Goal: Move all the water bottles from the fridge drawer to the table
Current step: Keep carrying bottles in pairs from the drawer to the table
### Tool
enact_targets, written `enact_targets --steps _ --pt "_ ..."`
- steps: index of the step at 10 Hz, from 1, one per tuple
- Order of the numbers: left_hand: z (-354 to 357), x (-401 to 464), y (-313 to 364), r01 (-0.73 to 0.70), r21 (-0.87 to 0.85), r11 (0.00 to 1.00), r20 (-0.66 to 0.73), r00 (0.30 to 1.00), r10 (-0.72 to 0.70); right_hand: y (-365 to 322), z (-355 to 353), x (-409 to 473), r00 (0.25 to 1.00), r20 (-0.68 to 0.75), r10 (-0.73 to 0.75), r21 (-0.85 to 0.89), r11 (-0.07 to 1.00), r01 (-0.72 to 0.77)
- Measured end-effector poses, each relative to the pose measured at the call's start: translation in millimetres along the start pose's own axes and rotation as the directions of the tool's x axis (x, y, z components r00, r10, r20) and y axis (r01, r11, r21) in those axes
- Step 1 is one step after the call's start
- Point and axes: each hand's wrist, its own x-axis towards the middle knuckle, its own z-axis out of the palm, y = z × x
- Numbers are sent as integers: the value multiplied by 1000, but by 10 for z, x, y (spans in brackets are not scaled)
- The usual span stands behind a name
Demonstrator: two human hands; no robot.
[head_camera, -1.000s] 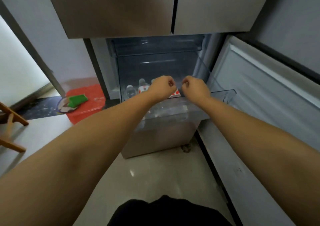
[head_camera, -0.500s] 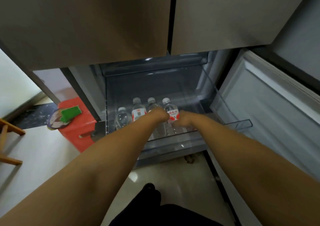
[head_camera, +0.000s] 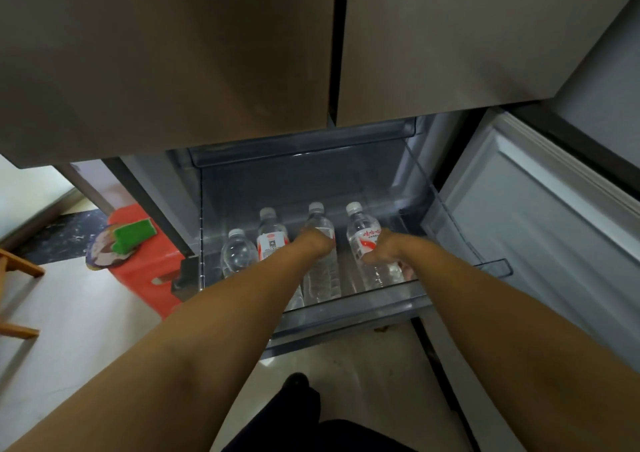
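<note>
Inside the open fridge drawer (head_camera: 346,304), the left hand (head_camera: 317,242) apparently grips one water bottle (head_camera: 320,268) while the right hand (head_camera: 382,249), at 3 o'clock, clasps another bottle (head_camera: 363,236).

At my nine o'clock a red stool (head_camera: 147,278) stands on the pale floor (head_camera: 69,320), with a green sponge (head_camera: 133,236) lying on a round dish (head_camera: 100,252) atop it. Farther left, a wooden frame (head_camera: 17,268) pokes in.

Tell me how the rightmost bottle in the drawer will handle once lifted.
The rightmost bottle looks full, so probably heavy for its size. Its thin clear plastic may dent under the right hand. Being round, it could roll if laid down.
</note>
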Motion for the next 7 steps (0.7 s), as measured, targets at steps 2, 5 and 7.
enact_targets --steps 2,5,7 --pt "233 53 -45 105 128 986 -40 994 -101 27 75 112 996 -52 68 -28 997 -70" --pt "215 221 -74 91 60 994 -3 996 -91 21 41 134 991 -77 107 302 950 -79" --pt "-231 48 -6 71 -507 859 320 941 111 -5 -194 -174 995 73 63 735 672 -96"
